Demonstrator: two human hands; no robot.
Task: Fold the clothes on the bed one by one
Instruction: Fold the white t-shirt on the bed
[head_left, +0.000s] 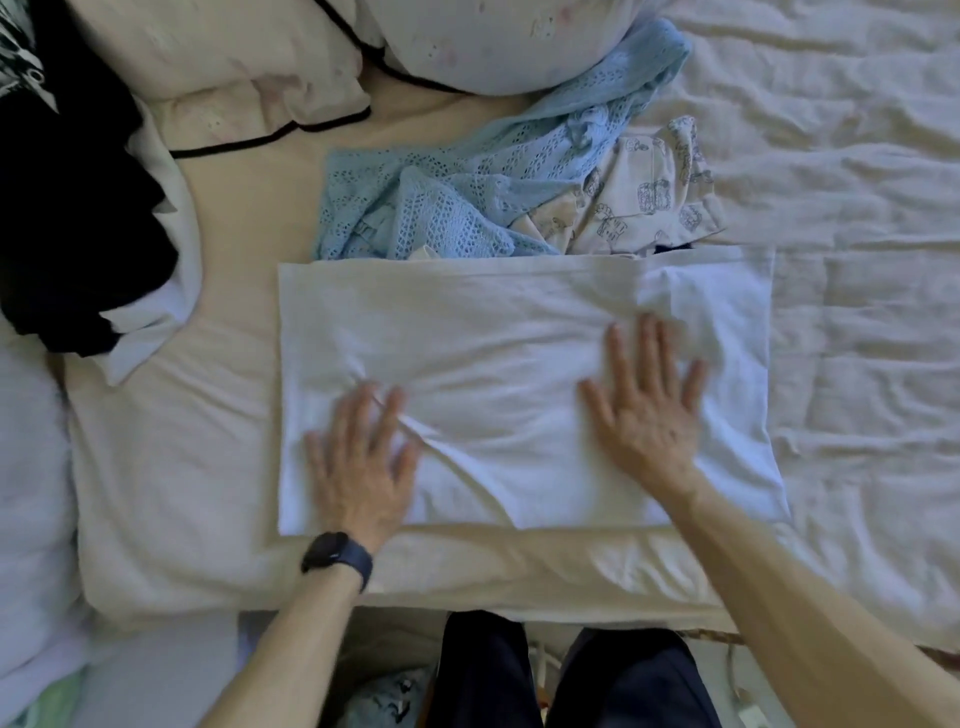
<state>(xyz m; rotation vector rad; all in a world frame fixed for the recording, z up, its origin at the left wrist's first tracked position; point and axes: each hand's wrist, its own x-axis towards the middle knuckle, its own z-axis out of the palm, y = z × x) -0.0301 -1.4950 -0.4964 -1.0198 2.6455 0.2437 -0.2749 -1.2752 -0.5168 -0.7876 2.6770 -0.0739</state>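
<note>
A white cloth (519, 374) lies spread flat as a wide rectangle on the bed (857, 312), near its front edge. Both hands press on it with fingers straight and splayed, holding nothing: the left hand (363, 467) on its near-left part, the right hand (649, 410) right of centre. Just beyond its far edge lie a crumpled blue knit (467, 176) and a printed garment (649, 197).

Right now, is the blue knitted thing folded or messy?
Messy: the blue knit lies bunched in loose wrinkles behind the white cloth.
</note>
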